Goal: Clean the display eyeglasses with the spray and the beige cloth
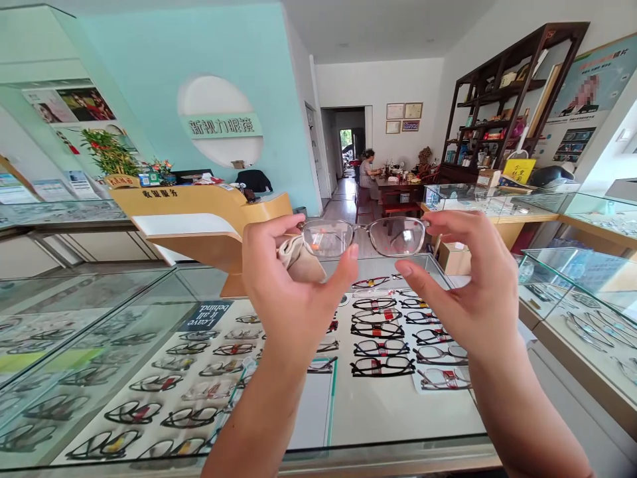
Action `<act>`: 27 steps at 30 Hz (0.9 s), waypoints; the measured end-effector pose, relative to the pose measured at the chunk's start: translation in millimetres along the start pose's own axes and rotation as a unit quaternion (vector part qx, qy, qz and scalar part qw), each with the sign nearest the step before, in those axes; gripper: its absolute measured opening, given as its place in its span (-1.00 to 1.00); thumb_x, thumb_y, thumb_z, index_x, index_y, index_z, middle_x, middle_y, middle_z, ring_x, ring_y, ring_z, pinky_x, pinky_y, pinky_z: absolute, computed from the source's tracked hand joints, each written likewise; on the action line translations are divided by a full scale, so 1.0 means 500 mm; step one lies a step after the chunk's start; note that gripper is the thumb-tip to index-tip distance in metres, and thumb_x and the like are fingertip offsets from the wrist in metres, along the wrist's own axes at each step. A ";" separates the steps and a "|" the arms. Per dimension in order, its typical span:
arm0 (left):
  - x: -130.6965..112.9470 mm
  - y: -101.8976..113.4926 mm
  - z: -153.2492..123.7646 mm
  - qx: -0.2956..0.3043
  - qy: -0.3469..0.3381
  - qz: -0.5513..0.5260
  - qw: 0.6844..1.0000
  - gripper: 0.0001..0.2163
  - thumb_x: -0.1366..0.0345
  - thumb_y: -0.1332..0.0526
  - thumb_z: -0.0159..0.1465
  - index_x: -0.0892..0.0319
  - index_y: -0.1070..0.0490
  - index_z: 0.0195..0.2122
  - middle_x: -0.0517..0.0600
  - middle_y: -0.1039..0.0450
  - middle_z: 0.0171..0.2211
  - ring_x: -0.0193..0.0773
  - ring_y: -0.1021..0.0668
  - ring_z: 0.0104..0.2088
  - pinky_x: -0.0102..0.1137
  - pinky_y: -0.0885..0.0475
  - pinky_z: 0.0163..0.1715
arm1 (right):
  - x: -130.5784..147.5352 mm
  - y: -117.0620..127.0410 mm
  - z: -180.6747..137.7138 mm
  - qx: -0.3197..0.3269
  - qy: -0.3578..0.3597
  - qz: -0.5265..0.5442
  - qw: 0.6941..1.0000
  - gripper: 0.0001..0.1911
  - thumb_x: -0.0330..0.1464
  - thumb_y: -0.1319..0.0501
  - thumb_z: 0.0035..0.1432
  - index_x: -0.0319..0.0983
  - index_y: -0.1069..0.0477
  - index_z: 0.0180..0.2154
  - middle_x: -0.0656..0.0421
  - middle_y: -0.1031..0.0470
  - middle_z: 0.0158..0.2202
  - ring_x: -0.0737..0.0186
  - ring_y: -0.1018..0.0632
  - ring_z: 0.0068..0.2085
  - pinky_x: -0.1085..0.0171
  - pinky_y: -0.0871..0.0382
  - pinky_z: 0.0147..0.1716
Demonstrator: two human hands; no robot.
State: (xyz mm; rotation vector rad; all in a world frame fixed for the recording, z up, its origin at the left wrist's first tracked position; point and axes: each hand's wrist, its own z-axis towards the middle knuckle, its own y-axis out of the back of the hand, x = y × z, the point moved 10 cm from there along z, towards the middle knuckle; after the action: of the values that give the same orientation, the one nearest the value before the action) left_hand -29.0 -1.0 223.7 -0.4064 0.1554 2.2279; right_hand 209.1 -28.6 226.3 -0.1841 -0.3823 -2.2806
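Note:
A pair of eyeglasses (362, 227) with thin rims and clear lenses is held up level over the glass counter. My left hand (291, 285) grips its left end near the hinge, with the thumb below the left lens. A beige cloth (304, 263) is tucked in the curled fingers of that same hand. On the other side, my right hand (480, 285) has its fingers closed on the right end of the frame, its thumb pointing inward below the right lens. The temples are mostly hidden behind the hands and lenses.
Below lies a glass display counter (398, 425) with rows of dark-framed eyeglasses (382, 348) and a blue card (205, 316). More glass cases (592, 312) stand at right. A yellow reception desk (189, 206) is ahead left. A person (368, 174) sits at a far table.

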 end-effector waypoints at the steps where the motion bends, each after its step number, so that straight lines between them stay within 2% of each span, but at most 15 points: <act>1: -0.002 0.001 -0.001 0.005 0.004 -0.001 1.000 -0.46 0.06 -0.58 0.17 0.02 -0.47 0.10 0.04 -0.52 -0.03 -0.03 -0.57 -0.05 -0.08 -0.51 0.00 | 0.003 0.002 -0.002 -0.004 -0.001 -0.001 1.000 -0.52 -0.20 -0.47 0.30 -0.07 -0.46 0.18 0.06 -0.60 0.03 -0.04 -0.63 0.01 -0.04 -0.58 0.01; 9: -0.009 0.000 -0.005 0.019 0.000 0.016 1.000 -0.52 -0.01 -0.58 0.19 -0.04 -0.50 0.04 0.01 -0.58 -0.04 0.00 -0.60 -0.02 -0.04 -0.55 0.03 | 0.006 0.005 -0.012 -0.019 -0.026 -0.012 0.999 -0.50 -0.20 -0.49 0.29 -0.03 -0.45 0.20 0.07 -0.57 0.04 -0.04 -0.62 -0.03 -0.07 -0.60 -0.02; 13: -0.003 -0.011 -0.003 0.049 0.015 -0.013 0.999 -0.48 -0.05 -0.58 0.18 -0.09 -0.52 0.10 0.00 -0.58 -0.01 0.01 -0.61 0.03 -0.01 -0.56 0.08 | -0.003 0.011 -0.007 -0.026 -0.037 -0.012 0.999 -0.54 -0.21 -0.47 0.32 -0.04 -0.47 0.19 0.06 -0.56 0.07 -0.01 -0.63 -0.06 -0.05 -0.59 -0.03; 17: 0.009 -0.022 -0.005 0.077 0.042 -0.057 0.994 -0.45 -0.09 -0.57 0.19 -0.12 -0.55 0.16 0.00 -0.62 0.00 0.04 -0.63 0.05 -0.01 -0.59 0.00 | -0.011 0.017 -0.003 -0.029 -0.038 -0.013 0.999 -0.54 -0.21 -0.46 0.34 -0.03 -0.47 0.21 0.05 -0.56 0.09 -0.01 -0.64 -0.05 -0.04 -0.61 -0.03; 23: 0.025 -0.028 -0.010 0.075 0.067 -0.085 0.991 -0.48 -0.06 -0.57 0.20 -0.17 -0.58 0.16 -0.04 -0.64 0.06 0.04 -0.63 0.12 -0.04 -0.61 -0.07 | -0.015 0.018 -0.005 -0.036 -0.033 -0.018 0.999 -0.55 -0.20 -0.41 0.38 -0.01 -0.46 0.24 0.05 -0.57 0.08 -0.01 -0.64 -0.03 -0.04 -0.63 -0.03; 27: 0.019 -0.030 -0.009 0.074 0.055 -0.085 0.992 -0.54 -0.03 -0.56 0.22 -0.14 -0.61 0.13 -0.03 -0.65 0.02 0.05 -0.62 0.14 -0.01 -0.61 -0.02 | -0.021 0.020 -0.005 -0.035 -0.045 -0.016 0.998 -0.54 -0.23 -0.40 0.38 0.00 -0.46 0.26 0.05 -0.56 0.10 -0.03 -0.64 0.00 -0.06 -0.62 -0.02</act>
State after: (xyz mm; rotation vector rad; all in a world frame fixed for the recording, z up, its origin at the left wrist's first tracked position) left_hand -22.1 14.6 216.7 -0.4440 0.3315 2.0121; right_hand 223.5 -28.4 223.3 -0.3206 -0.3541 -2.3244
